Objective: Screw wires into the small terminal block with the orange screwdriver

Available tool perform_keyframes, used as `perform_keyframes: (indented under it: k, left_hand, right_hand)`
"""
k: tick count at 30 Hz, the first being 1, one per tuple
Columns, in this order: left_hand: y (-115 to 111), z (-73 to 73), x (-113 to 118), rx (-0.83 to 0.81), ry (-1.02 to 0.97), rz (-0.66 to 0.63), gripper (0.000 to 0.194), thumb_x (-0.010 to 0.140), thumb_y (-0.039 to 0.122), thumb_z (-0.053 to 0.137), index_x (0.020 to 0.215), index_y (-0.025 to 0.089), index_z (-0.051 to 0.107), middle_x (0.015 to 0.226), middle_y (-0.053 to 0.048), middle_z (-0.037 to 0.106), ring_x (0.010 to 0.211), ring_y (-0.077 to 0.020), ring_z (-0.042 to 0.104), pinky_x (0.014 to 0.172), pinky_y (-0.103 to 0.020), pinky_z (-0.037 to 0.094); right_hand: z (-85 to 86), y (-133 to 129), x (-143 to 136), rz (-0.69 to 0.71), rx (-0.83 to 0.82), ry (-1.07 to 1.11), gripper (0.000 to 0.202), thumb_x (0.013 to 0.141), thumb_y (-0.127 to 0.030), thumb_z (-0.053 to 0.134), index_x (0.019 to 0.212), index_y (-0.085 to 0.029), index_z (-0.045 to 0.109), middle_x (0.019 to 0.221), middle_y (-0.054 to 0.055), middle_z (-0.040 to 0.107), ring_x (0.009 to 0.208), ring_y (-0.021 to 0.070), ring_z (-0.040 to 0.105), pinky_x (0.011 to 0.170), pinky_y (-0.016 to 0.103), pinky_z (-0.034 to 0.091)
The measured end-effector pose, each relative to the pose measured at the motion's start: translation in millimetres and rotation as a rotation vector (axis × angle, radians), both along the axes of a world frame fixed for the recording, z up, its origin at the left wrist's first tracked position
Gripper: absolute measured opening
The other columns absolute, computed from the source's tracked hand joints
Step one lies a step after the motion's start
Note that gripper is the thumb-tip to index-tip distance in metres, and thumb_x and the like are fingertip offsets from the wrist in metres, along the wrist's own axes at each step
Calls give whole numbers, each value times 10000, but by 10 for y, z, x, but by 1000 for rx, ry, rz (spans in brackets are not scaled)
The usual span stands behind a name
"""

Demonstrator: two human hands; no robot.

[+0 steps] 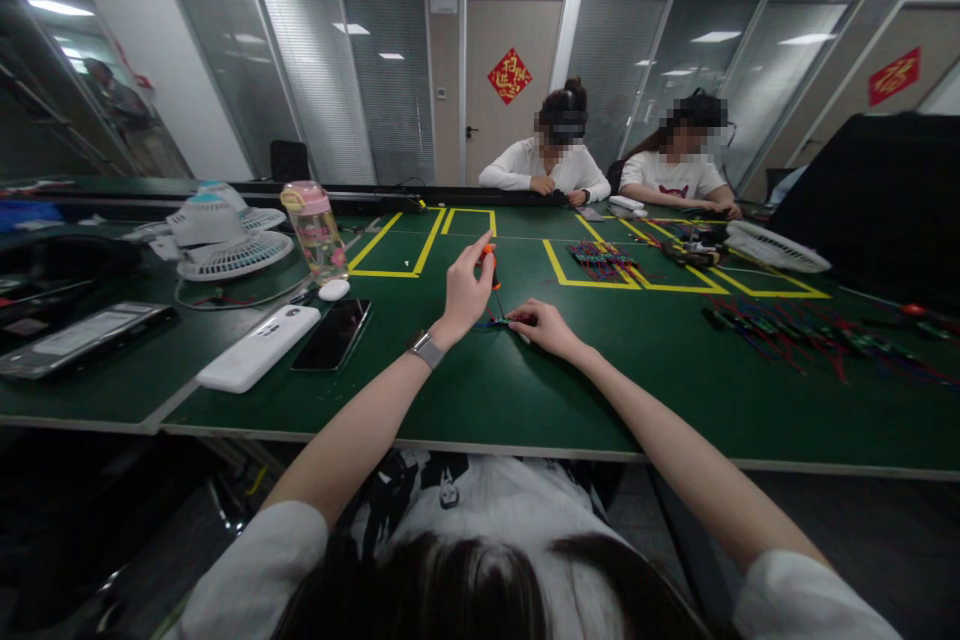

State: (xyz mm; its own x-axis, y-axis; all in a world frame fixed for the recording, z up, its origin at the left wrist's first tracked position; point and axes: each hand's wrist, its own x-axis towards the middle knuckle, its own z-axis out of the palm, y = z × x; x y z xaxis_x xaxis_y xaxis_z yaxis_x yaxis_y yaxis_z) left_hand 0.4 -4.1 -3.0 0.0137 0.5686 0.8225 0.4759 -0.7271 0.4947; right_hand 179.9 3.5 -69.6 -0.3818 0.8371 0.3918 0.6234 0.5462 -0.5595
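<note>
While the left hand (468, 292) clamps a screwdriver (489, 253) (orange-handled), the right hand (547, 328) pinches circuitry (500, 323).

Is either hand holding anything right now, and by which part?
The left hand holds a screwdriver by its orange handle. The right hand is at a small board's right end; whether it grips it, I can't tell.
</note>
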Motion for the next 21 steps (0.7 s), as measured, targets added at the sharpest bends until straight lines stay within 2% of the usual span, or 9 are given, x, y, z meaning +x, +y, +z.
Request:
perform_keyframes:
  k: [4, 6, 10, 12, 16, 18, 21]
  left_hand:
    - [4, 3, -8, 20, 41, 78, 302, 888, 343, 546, 1161, 223, 597, 891, -35, 590, 798, -149, 551, 761, -271, 453]
    - [15, 2, -10, -9, 36, 74, 314, 906, 351, 510, 1185, 227, 582, 926, -43, 581, 821, -150, 553, 775, -274, 455]
    - [48, -10, -4, -43, 5, -26, 365, 959, 232, 369, 1309, 229, 473, 1087, -65, 601, 929, -150, 570, 837, -280, 450]
    - [51, -12, -4, -21, 13, -36, 355, 943, 226, 419, 1291, 229, 490, 1056, -53, 620, 903, -146, 573, 825, -275, 451]
    - [17, 9, -10, 26, 61, 42, 326, 847, 336, 609, 1157, 236, 595, 906, -22, 602, 812, -144, 551, 772, -264, 452]
    - [3, 21, -11, 8, 47, 51, 313, 875, 354, 564, 1166, 244, 594, 918, -28, 588, 821, -143, 552, 762, -259, 455]
    - [2, 27, -9, -12, 4, -12, 322, 954, 266, 399, 1239, 239, 547, 1012, -48, 603, 900, -142, 569, 807, -262, 455]
  right_hand:
    - [-2, -5, -4, 1, -4, 8, 182, 784, -202, 623, 920, -158, 737, 839, 56, 627, 698, 132, 567, 683, 257, 459]
    - [-1, -8, -4, 2, -6, 10, 182, 784, -201, 624, 920, -159, 737, 839, 56, 628, 701, 133, 570, 685, 258, 460]
    - [0, -7, -1, 3, -1, 16, 189, 784, -205, 624, 927, -153, 737, 838, 59, 628, 686, 130, 563, 679, 261, 459]
    - [-3, -1, -2, 5, -2, 17, 188, 783, -206, 625, 923, -151, 738, 837, 60, 627, 683, 130, 561, 675, 262, 457]
    - [-19, 13, -7, -10, -6, 22, 182, 770, -202, 637, 910, -144, 737, 815, 56, 623, 664, 125, 552, 661, 259, 452]
    - [-25, 16, -6, -10, -1, 27, 177, 767, -199, 640, 904, -144, 737, 805, 53, 621, 653, 121, 547, 655, 255, 450]
    - [-22, 14, -2, -2, 5, 31, 175, 770, -195, 636, 906, -151, 736, 806, 51, 619, 662, 122, 551, 657, 253, 452]
